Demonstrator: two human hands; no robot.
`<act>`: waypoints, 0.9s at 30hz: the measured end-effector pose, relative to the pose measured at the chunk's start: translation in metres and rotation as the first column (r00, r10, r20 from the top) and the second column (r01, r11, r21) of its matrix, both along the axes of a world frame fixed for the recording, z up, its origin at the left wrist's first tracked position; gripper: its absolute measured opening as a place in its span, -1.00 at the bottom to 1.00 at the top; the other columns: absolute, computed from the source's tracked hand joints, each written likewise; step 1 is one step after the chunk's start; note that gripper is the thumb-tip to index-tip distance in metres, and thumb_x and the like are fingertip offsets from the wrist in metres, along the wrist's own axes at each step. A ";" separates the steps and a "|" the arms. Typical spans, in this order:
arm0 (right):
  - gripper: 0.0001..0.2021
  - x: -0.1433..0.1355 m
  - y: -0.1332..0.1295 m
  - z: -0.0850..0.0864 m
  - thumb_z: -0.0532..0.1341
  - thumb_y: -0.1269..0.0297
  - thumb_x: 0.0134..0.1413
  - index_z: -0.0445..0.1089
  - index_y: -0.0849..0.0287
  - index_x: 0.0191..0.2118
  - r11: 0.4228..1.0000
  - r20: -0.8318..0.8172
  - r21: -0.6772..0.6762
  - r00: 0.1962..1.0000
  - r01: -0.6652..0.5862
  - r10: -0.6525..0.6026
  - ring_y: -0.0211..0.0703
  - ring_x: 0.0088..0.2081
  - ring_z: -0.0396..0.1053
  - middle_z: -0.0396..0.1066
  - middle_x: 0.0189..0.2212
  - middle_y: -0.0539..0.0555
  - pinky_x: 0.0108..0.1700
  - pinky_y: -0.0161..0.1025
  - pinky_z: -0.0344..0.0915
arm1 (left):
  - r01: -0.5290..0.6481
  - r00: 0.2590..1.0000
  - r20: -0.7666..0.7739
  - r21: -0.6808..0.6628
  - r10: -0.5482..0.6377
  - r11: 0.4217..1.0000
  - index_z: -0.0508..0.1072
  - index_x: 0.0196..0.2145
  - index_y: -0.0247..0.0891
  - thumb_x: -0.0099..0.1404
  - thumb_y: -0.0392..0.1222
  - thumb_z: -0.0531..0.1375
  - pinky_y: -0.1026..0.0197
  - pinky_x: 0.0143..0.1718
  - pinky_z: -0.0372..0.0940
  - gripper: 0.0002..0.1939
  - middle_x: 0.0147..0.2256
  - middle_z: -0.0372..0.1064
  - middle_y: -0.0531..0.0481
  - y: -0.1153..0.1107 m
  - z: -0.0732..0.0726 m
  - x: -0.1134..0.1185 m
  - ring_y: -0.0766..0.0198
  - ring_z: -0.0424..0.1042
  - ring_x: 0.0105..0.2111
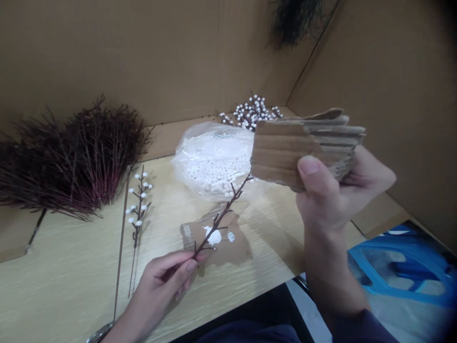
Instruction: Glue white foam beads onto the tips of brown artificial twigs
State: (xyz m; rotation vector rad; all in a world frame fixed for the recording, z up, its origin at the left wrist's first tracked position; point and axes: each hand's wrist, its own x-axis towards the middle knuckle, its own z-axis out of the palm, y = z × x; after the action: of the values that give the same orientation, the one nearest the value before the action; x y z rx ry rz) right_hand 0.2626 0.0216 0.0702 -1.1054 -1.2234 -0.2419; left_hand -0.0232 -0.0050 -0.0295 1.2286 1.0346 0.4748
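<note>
My left hand (pixel 171 276) pinches a bare brown artificial twig (pixel 222 214) near its lower end. The twig slants up to the right over a piece of cardboard (pixel 232 247) that carries white glue-like blobs (pixel 213 236). Raised at the right, my right hand (pixel 330 190) grips a folded wad of corrugated cardboard (pixel 280 150), thumb on its near face. Behind the twig lies a clear plastic bag (pixel 210 143) of small white balls (pixel 214 174). Left of my left hand, a twig with white berries (pixel 138 205) rests on the table (pixel 82 267).
A large heap of dark bare twigs (pixel 82 157) fills the left side. More white-berried twigs (pixel 253 112) lie at the back against the cardboard wall (pixel 160 57). A blue plastic piece (pixel 389 281) is at lower right. Dark bristly strands (pixel 298 21) hang at the top.
</note>
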 end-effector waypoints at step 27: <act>-0.73 0.003 0.001 -0.001 0.26 0.42 0.01 0.17 0.10 -0.57 0.997 0.079 0.039 0.995 -0.065 0.061 -0.35 -0.60 -0.17 -0.09 -0.65 -0.14 -0.61 -0.29 -0.23 | -0.006 0.999 0.042 0.016 0.005 1.000 0.64 -0.32 -0.25 0.32 0.12 0.26 0.40 -0.65 0.03 -0.64 -0.64 0.21 0.12 0.002 0.000 0.003 0.42 0.08 -0.66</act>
State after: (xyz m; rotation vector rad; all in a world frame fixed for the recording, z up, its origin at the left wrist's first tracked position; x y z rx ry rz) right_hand 0.2653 0.0224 0.0694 -1.0279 -1.3151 -0.2633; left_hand -0.0206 -0.0033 -0.0299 1.2258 1.0003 0.5122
